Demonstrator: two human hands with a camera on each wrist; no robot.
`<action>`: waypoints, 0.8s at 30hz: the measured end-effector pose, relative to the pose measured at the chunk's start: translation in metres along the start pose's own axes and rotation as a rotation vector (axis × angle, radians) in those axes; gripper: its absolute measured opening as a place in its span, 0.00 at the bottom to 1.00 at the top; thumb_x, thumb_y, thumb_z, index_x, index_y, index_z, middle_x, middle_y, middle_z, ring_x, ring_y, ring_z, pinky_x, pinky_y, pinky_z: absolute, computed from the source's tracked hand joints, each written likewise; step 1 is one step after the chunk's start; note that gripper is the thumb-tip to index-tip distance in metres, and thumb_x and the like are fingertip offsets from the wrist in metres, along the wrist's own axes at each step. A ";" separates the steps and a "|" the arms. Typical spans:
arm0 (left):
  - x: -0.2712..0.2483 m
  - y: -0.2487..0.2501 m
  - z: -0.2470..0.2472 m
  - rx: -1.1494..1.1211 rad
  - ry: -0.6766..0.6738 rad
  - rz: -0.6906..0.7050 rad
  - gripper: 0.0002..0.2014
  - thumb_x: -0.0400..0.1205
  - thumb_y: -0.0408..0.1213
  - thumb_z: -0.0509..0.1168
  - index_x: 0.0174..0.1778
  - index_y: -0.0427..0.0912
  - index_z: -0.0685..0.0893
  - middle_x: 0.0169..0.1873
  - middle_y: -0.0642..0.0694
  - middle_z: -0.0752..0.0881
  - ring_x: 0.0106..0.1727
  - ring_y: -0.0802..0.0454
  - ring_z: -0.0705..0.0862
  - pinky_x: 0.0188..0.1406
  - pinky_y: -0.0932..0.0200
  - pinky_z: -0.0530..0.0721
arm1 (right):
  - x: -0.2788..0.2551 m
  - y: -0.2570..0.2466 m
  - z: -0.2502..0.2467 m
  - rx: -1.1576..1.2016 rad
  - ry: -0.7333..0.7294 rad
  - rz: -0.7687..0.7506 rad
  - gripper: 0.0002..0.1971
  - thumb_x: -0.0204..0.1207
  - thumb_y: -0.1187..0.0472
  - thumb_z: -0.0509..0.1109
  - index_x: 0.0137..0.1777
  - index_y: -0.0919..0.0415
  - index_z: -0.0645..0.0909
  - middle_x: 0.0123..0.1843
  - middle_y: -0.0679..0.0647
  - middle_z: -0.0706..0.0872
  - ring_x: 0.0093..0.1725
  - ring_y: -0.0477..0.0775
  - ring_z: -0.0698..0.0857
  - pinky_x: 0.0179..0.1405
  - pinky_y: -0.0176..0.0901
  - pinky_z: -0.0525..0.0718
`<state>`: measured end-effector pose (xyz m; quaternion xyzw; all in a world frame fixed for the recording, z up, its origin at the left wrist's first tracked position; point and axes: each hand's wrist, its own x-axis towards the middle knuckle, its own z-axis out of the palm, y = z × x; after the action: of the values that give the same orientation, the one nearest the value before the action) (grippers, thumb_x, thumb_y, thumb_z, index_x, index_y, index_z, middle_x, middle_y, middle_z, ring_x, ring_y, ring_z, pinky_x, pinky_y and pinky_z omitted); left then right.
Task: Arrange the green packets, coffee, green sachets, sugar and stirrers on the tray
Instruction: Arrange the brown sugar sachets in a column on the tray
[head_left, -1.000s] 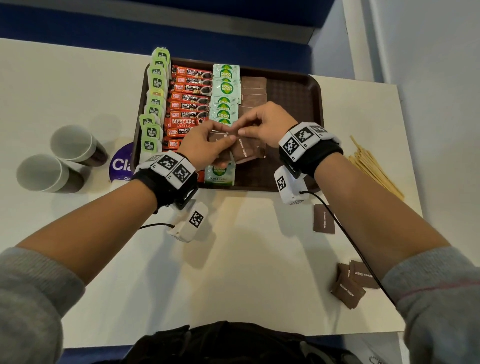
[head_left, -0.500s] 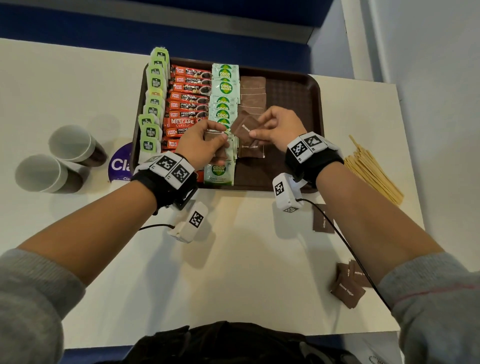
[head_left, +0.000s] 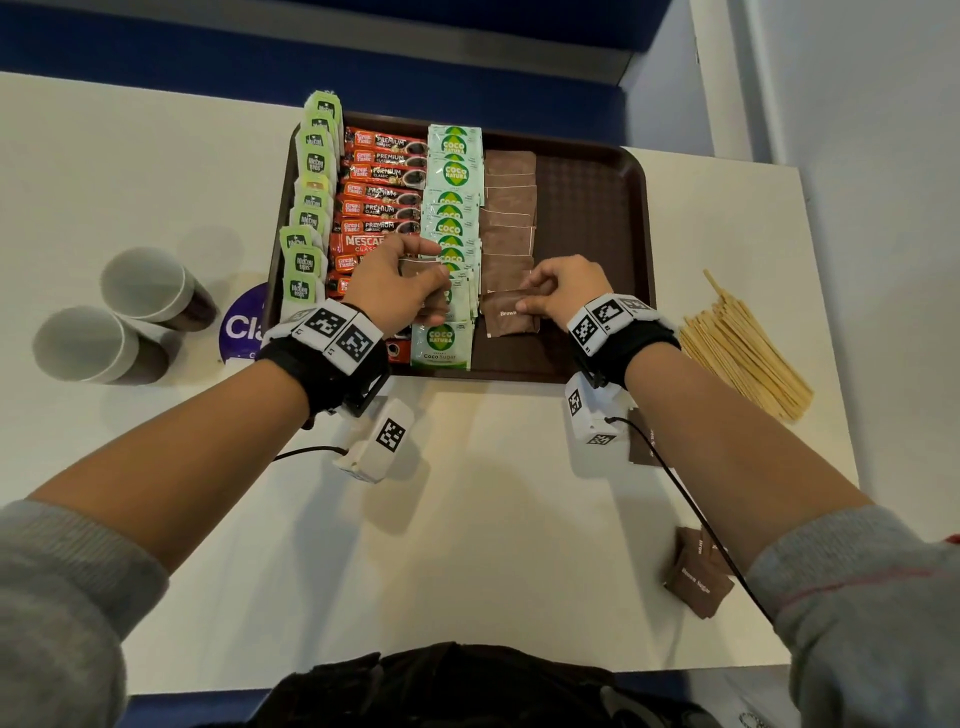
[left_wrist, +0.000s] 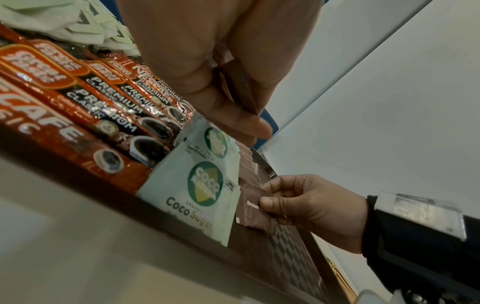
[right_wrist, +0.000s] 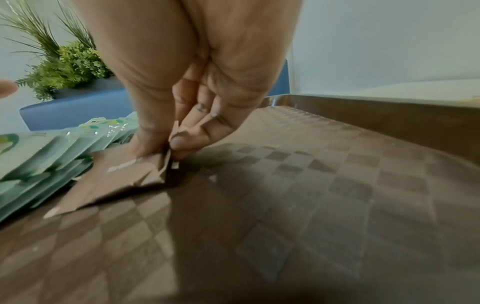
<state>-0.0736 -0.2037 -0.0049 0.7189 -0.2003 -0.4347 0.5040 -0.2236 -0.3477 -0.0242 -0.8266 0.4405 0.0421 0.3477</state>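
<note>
A brown tray (head_left: 592, 208) holds a column of green packets (head_left: 311, 208), red coffee sticks (head_left: 382, 200), green Coco sachets (head_left: 452, 208) and brown sugar sachets (head_left: 509, 218). My right hand (head_left: 563, 288) pinches a brown sugar sachet (head_left: 506, 318) (right_wrist: 116, 176) and lays it on the tray at the near end of the brown column. My left hand (head_left: 400, 286) hovers over the coffee and green sachets, gripping more brown sugar sachets (left_wrist: 237, 86). Wooden stirrers (head_left: 743, 348) lie on the table right of the tray.
Two paper cups (head_left: 119, 317) lie on their sides left of the tray, beside a round purple sticker (head_left: 241, 325). Loose brown sugar sachets (head_left: 698, 577) sit on the table near my right forearm, another (head_left: 641, 441) just below the tray. White wall to the right.
My right hand took a brown sachet from the left hand's bundle, carried it right and lowered it onto the tray. The left hand stayed over the coffee sticks.
</note>
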 end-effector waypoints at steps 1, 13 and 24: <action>0.001 0.000 0.000 0.007 -0.001 -0.001 0.08 0.82 0.29 0.65 0.53 0.42 0.74 0.34 0.44 0.84 0.21 0.59 0.83 0.22 0.64 0.85 | 0.001 0.000 0.002 0.012 0.015 0.009 0.12 0.68 0.59 0.80 0.50 0.59 0.86 0.39 0.49 0.82 0.42 0.45 0.80 0.35 0.29 0.75; 0.000 0.000 0.002 -0.006 -0.015 -0.049 0.12 0.80 0.25 0.66 0.55 0.41 0.74 0.35 0.42 0.83 0.20 0.59 0.83 0.22 0.63 0.85 | 0.005 0.003 0.012 0.105 0.072 0.053 0.12 0.65 0.60 0.82 0.43 0.57 0.81 0.31 0.46 0.78 0.36 0.47 0.80 0.46 0.41 0.86; -0.007 0.000 0.001 -0.061 -0.124 -0.056 0.30 0.74 0.15 0.67 0.66 0.45 0.67 0.45 0.41 0.84 0.45 0.51 0.86 0.36 0.56 0.90 | 0.006 -0.002 0.007 0.054 0.164 -0.016 0.13 0.67 0.54 0.80 0.45 0.58 0.82 0.46 0.52 0.81 0.43 0.46 0.80 0.45 0.37 0.79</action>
<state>-0.0785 -0.1995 -0.0016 0.6802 -0.1974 -0.4983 0.5000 -0.2173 -0.3470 -0.0306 -0.8212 0.4617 -0.0406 0.3329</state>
